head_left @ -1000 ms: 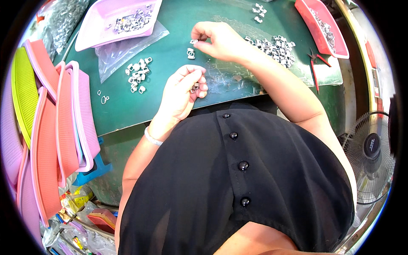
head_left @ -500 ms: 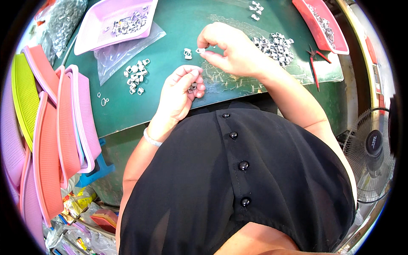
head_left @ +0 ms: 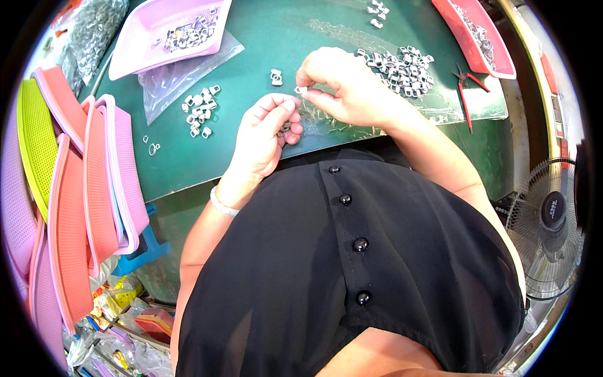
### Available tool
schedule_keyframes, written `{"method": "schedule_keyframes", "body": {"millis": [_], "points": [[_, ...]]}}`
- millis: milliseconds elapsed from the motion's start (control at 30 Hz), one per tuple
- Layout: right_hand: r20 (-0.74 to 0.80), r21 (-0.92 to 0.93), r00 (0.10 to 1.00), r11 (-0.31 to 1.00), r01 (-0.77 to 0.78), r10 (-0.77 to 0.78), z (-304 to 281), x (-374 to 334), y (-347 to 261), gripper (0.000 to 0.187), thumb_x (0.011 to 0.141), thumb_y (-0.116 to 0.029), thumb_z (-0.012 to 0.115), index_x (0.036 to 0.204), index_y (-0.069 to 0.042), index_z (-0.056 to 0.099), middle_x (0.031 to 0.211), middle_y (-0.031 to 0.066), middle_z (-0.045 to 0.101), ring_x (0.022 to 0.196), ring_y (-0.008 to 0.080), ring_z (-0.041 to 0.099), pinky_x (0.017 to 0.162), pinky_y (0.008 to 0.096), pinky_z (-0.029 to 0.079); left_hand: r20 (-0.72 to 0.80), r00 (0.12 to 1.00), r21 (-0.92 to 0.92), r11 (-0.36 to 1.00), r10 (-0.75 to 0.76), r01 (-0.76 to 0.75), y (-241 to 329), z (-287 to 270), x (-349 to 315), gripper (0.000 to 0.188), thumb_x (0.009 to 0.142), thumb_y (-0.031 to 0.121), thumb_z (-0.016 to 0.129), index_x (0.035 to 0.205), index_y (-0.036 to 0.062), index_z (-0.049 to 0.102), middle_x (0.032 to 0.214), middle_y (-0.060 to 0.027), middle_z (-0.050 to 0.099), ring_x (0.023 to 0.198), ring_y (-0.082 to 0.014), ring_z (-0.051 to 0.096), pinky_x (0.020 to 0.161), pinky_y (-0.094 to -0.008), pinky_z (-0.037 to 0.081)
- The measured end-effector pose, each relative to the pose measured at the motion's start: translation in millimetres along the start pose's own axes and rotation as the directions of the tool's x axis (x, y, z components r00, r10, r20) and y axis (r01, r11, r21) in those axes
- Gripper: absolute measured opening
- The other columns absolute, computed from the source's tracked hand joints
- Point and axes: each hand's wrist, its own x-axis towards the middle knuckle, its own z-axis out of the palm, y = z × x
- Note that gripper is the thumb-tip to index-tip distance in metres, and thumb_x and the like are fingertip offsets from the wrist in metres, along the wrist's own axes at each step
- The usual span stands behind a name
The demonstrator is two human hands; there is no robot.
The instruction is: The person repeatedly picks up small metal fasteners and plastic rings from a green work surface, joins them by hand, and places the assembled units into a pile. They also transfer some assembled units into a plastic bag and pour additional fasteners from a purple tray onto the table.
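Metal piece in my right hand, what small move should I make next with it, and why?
Probably ease the metal piece toward the left hand. The right hand pinches it between thumb and forefinger, very close to the left hand, whose curled fingers hold more small parts, so only a short move seems needed.

Garment: black top (head_left: 270,264), filling the lower centre of the frame; thin fabric, partly sheer toward lower left and lower right. Placket (head_left: 349,270) runs down the middle, carrying four round, glossy black buttons (head_left: 360,245). Neckline opens at the lower edge, right of centre. Wrist of left hand (head_left: 265,131), left of centre: narrow, whitish band (head_left: 223,203). Right hand (head_left: 352,87), upper centre: bare, as is its forearm.
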Motion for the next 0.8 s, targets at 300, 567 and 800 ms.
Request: {"method": "schedule_keyframes", "body": {"millis": [300, 567, 800], "points": [[-0.007, 0.076, 1.000, 0.997, 0.019, -0.019, 3, -10, -3, 0.016, 0.068, -0.003, 0.065, 0.083, -0.004, 0.057, 0.084, 0.0070, 0.057, 0.083, 0.0255, 0.055, 0.071, 0.0340, 0.046, 0.006, 1.000, 0.035, 0.999, 0.003, -0.003, 4, 3, -1, 0.010, 0.088, 0.012, 0.054, 0.090, 0.0024, 0.055, 0.071, -0.0019, 0.053, 0.057, -0.0088, 0.049, 0.047, -0.0195, 0.035], [0.018, 0.208, 0.997, 0.976, -0.071, 0.069, 4, -17, -1, 0.015, 0.069, -0.004, 0.064, 0.082, -0.004, 0.057, 0.083, 0.0077, 0.056, 0.085, 0.0258, 0.056, 0.074, 0.0341, 0.045, 0.010, 1.000, 0.073, 0.997, -0.016, 0.015, 5, 6, -4, 0.009, 0.088, 0.012, 0.055, 0.091, 0.0032, 0.055, 0.071, -0.0006, 0.052, 0.057, -0.0079, 0.048, 0.047, -0.0191, 0.035], [0.007, 0.271, 0.996, 0.959, -0.088, 0.090, 7, -21, 1, 0.015, 0.070, -0.002, 0.066, 0.080, -0.004, 0.056, 0.082, 0.0056, 0.058, 0.082, 0.0226, 0.057, 0.073, 0.0312, 0.046, 0.005, 0.998, 0.105, 0.993, -0.063, 0.062, 7, 11, -6, 0.011, 0.088, 0.013, 0.056, 0.093, 0.0037, 0.057, 0.071, -0.0004, 0.053, 0.058, -0.0073, 0.048, 0.048, -0.0195, 0.035]]}}
